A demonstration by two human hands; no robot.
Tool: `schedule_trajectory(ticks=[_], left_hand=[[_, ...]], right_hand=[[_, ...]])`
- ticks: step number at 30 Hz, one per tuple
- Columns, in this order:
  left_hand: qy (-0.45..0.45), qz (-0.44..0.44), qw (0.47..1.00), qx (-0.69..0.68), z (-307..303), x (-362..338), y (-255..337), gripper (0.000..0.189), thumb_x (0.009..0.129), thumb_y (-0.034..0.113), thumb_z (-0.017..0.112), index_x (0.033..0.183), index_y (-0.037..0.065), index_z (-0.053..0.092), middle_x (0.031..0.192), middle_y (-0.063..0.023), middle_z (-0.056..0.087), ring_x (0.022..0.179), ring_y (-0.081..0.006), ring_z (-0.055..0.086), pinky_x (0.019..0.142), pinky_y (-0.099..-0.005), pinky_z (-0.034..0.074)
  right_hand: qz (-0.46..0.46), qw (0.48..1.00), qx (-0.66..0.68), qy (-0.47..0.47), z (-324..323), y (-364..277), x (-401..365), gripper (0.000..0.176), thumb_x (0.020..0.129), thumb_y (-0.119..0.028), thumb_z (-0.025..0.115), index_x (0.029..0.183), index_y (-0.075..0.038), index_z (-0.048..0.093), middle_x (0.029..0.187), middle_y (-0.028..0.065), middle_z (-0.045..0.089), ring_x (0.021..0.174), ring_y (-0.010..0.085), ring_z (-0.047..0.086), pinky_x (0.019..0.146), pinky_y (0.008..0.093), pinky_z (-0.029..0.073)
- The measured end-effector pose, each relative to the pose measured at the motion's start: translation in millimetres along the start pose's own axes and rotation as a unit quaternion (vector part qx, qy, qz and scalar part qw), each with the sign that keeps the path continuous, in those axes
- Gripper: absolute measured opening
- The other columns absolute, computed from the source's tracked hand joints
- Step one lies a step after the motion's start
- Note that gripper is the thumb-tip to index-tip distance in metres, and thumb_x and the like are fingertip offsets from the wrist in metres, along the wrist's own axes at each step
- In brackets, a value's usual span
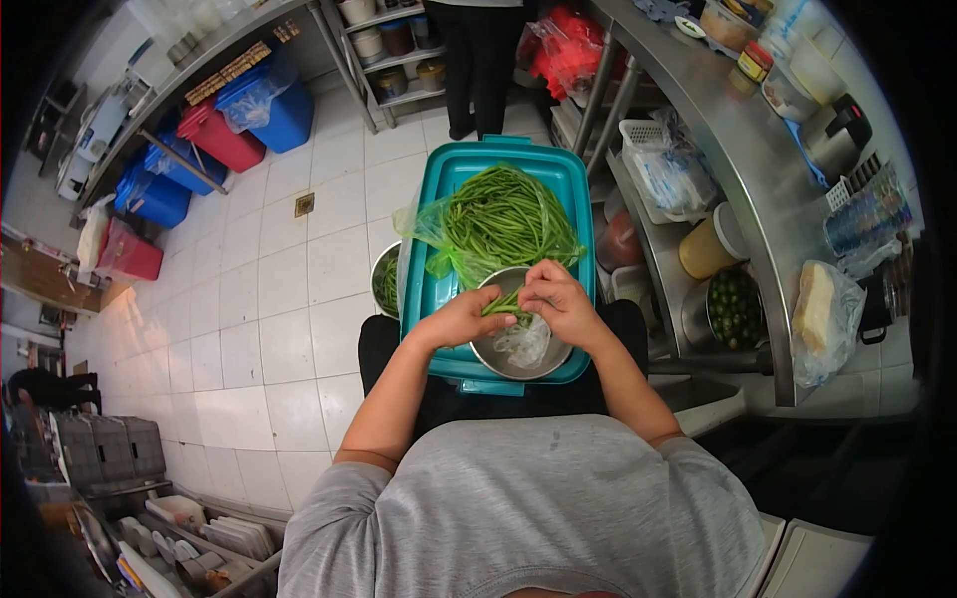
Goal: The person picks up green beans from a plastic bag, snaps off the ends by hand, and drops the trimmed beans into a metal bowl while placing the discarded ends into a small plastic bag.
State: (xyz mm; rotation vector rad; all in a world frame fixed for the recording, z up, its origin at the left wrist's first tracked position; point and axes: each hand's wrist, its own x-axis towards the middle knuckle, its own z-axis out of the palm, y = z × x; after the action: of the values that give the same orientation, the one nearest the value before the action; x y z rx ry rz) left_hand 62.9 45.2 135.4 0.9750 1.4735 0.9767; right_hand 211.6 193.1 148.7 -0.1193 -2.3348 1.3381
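My left hand [461, 318] is closed around a small bunch of green beans [506, 305], above a metal bowl [560, 361]. Pinched together, the fingers of my right hand [564, 303] grip the right end of these beans. Crumpled clear plastic [524, 343] lies inside the bowl. Just beyond my hands, a large heap of long green beans [510, 213] spreads over a green plastic bag [427, 229]. Bowl, bag and heap all rest on a teal plastic lid or tray [423, 299] over my lap. Beside its left edge stands another metal bowl [376, 274] containing green pieces.
On my right runs a steel counter [723, 130]; beneath it are a yellowish tub [705, 249] and a pot of small green fruit [736, 311]. A person in dark trousers [477, 65] stands ahead. Blue bins [274, 105] line the left side.
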Motion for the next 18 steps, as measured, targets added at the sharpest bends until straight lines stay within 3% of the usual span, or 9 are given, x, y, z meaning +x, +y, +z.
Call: schedule_trajectory(ticks=[7, 12, 15, 18], left_hand=[[0.03, 0.037, 0.994, 0.101, 0.1, -0.1, 4.9, 0.026, 0.086, 0.026, 0.067, 0.089, 0.004, 0.053, 0.07, -0.0036, 0.054, 0.065, -0.012, 0.051, 0.057, -0.0287, 0.042], [0.097, 0.056, 0.936, 0.334, -0.7, 4.2, -1.4, 0.032, 0.082, 0.027, 0.068, 0.093, 0.001, 0.052, 0.075, -0.0195, 0.062, 0.072, -0.0334, 0.062, 0.062, -0.0408, 0.046], [0.12, 0.035, 0.9, 0.417, 10.6, 0.8, 10.3, 0.033, 0.082, 0.028, 0.066, 0.094, 0.002, 0.049, 0.078, -0.0235, 0.062, 0.076, -0.0407, 0.06, 0.063, -0.047, 0.047], [0.126, 0.038, 0.879, 0.458, 18.1, 2.4, 8.7, 0.034, 0.084, 0.03, 0.063, 0.094, 0.002, 0.046, 0.075, -0.0224, 0.062, 0.074, -0.0407, 0.061, 0.062, -0.049, 0.047]], right_hand=[[0.02, 0.985, 0.134, -0.105, -10.3, 1.7, -4.0, 0.009, 0.072, -0.004, 0.069, 0.08, -0.005, 0.066, 0.086, 0.0049, 0.048, 0.09, 0.0214, 0.049, 0.079, 0.0316, 0.041], [0.006, 1.0, -0.002, 0.002, -3.3, 0.8, -3.8, 0.011, 0.074, -0.007, 0.068, 0.084, -0.005, 0.066, 0.088, 0.0068, 0.05, 0.088, 0.0241, 0.05, 0.079, 0.0328, 0.042], [-0.01, 0.995, -0.099, -0.008, 1.0, -7.5, -2.6, 0.011, 0.074, -0.008, 0.067, 0.084, -0.004, 0.064, 0.088, 0.0085, 0.051, 0.089, 0.0267, 0.051, 0.078, 0.0345, 0.042], [-0.045, 0.988, -0.147, -0.031, 6.9, -1.0, -3.6, 0.01, 0.074, -0.006, 0.066, 0.082, -0.003, 0.062, 0.085, 0.0099, 0.052, 0.086, 0.0292, 0.052, 0.075, 0.0364, 0.042]])
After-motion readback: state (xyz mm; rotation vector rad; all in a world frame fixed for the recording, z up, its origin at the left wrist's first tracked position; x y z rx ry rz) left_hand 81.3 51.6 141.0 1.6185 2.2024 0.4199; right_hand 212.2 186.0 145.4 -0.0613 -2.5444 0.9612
